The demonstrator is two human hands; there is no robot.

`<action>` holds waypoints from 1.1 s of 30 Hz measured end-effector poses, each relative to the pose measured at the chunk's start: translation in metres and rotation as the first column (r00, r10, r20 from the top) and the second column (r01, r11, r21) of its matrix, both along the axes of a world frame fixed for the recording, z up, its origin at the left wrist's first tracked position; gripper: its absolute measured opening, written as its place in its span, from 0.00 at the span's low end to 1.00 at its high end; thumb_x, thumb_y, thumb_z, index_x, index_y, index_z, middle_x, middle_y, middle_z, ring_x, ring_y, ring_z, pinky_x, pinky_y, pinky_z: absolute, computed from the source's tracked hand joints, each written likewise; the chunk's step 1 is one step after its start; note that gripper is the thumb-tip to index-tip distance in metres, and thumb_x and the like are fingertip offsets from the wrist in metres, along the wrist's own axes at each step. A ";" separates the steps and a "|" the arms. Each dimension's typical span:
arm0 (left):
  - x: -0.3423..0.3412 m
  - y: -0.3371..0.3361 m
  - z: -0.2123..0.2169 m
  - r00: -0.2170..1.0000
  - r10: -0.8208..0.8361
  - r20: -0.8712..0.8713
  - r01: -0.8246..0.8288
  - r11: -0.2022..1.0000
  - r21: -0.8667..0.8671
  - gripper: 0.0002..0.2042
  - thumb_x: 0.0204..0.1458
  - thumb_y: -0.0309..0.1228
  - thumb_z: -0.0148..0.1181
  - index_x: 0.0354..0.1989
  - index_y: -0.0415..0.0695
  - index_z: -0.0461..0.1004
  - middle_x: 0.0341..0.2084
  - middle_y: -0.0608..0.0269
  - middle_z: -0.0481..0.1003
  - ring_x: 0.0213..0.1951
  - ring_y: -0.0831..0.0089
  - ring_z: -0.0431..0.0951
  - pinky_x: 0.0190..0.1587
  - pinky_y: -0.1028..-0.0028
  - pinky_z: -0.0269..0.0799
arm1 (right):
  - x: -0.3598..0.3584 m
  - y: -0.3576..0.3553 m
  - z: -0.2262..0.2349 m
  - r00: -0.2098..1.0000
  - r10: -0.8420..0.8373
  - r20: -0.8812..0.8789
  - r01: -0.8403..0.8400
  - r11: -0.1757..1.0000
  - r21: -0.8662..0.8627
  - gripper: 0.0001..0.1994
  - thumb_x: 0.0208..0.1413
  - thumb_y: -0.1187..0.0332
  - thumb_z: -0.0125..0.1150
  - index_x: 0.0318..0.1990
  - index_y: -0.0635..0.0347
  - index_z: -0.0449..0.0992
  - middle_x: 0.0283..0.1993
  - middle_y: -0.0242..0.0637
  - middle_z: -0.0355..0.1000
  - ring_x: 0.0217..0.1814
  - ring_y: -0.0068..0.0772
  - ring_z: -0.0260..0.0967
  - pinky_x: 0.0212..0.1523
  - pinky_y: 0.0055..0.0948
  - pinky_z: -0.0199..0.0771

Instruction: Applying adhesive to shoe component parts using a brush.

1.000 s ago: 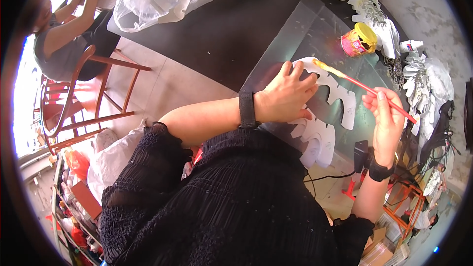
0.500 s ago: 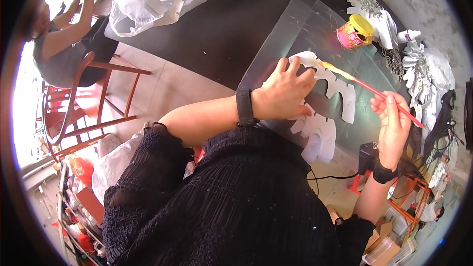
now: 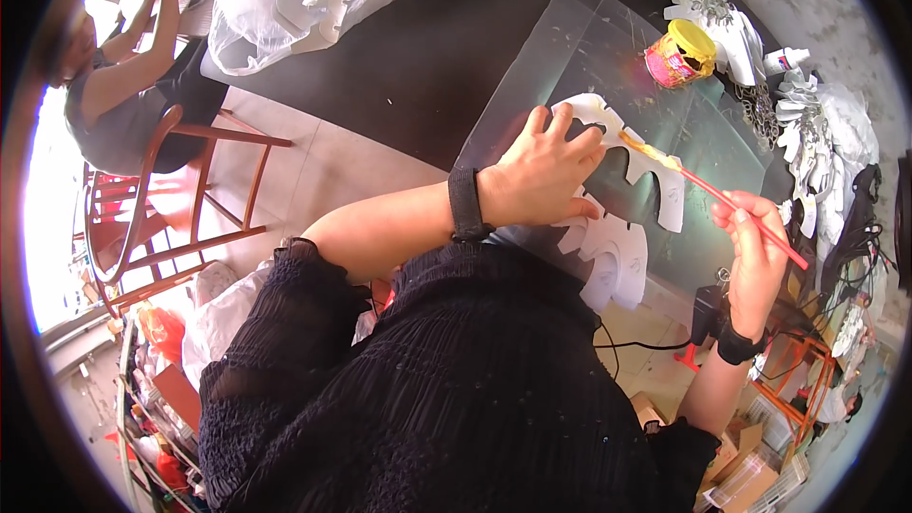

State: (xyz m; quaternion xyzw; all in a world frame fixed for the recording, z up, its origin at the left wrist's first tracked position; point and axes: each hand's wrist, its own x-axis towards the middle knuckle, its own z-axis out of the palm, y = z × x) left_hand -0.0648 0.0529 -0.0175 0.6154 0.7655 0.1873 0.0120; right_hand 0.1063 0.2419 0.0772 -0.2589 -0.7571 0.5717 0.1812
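Observation:
My left hand (image 3: 543, 169) rests with fingers spread on the inner edge of a white, scalloped, arch-shaped cut-out (image 3: 670, 198) lying on a clear sheet. Between the thumb and fingers of my right hand (image 3: 755, 252) is a thin red-handled brush (image 3: 714, 192). Its tip, coated in something yellowish and sticky, touches the upper face of the cut-out. Closer to my body, a few similar white cut-outs (image 3: 617, 256) overlap at the sheet's edge, near my left thumb. My left hand partly hides the pieces under it.
Beyond the brush stands a pink-and-yellow tub (image 3: 679, 55) with drips on it. White pieces with metal rings (image 3: 727, 33), a small white bottle (image 3: 785, 61) and cables (image 3: 845, 275) lie along the right wall. A plastic bag (image 3: 313, 0) sits far left; a person (image 3: 123, 114) sits beyond a wooden chair (image 3: 204, 128).
The brush tip has slid slightly toward me along the cut-out, and my right hand has moved slightly nearer too. My left hand stays almost in place.

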 end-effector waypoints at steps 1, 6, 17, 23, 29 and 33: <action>0.000 0.001 0.000 1.000 0.000 -0.007 0.000 1.000 0.004 0.33 0.37 0.52 0.61 0.47 0.39 0.67 0.45 0.62 0.63 0.50 0.57 0.58 0.49 0.61 0.57 | 0.004 0.004 0.002 1.000 -0.018 0.014 0.018 1.000 0.006 0.07 0.55 0.76 0.48 0.38 0.69 0.70 0.35 0.40 0.71 0.37 0.28 0.70 0.41 0.25 0.69; 0.000 0.002 0.005 1.000 -0.001 -0.009 0.001 1.000 -0.011 0.34 0.38 0.53 0.60 0.47 0.37 0.67 0.45 0.60 0.63 0.51 0.56 0.58 0.50 0.60 0.56 | 0.005 0.001 0.006 0.992 -0.050 -0.117 0.047 0.998 -0.033 0.06 0.54 0.78 0.46 0.38 0.69 0.69 0.36 0.42 0.71 0.37 0.28 0.70 0.42 0.25 0.70; -0.003 0.010 0.013 0.976 -0.214 0.027 0.216 0.973 -0.085 0.33 0.42 0.54 0.56 0.36 0.26 0.70 0.41 0.54 0.64 0.51 0.64 0.58 0.55 0.62 0.51 | 0.015 0.010 0.001 0.994 -0.052 -0.095 0.046 0.997 -0.062 0.07 0.54 0.78 0.46 0.38 0.69 0.69 0.38 0.42 0.70 0.38 0.28 0.70 0.42 0.27 0.70; -0.001 0.015 0.014 0.970 -0.229 0.084 0.237 0.964 -0.117 0.30 0.39 0.51 0.59 0.31 0.27 0.72 0.37 0.53 0.64 0.46 0.65 0.62 0.53 0.66 0.54 | 0.014 0.007 -0.003 1.000 -0.017 -0.026 0.018 0.999 0.044 0.06 0.54 0.79 0.45 0.36 0.69 0.69 0.36 0.41 0.70 0.36 0.28 0.70 0.40 0.25 0.70; 0.000 0.018 0.017 0.968 -0.230 0.097 0.242 0.960 -0.141 0.32 0.38 0.52 0.60 0.37 0.29 0.69 0.34 0.56 0.65 0.43 0.66 0.65 0.46 0.70 0.59 | 0.018 0.007 0.000 0.993 -0.006 -0.120 0.006 1.000 -0.003 0.05 0.53 0.81 0.44 0.34 0.68 0.68 0.40 0.43 0.68 0.37 0.30 0.70 0.40 0.27 0.70; 0.008 0.021 0.012 0.977 -0.211 0.027 0.213 0.970 -0.119 0.34 0.37 0.53 0.60 0.44 0.33 0.67 0.34 0.56 0.65 0.42 0.66 0.65 0.44 0.70 0.60 | 0.023 0.012 -0.016 0.994 0.053 -0.099 -0.054 0.999 -0.010 0.06 0.52 0.82 0.44 0.35 0.68 0.68 0.41 0.44 0.68 0.39 0.31 0.69 0.44 0.29 0.69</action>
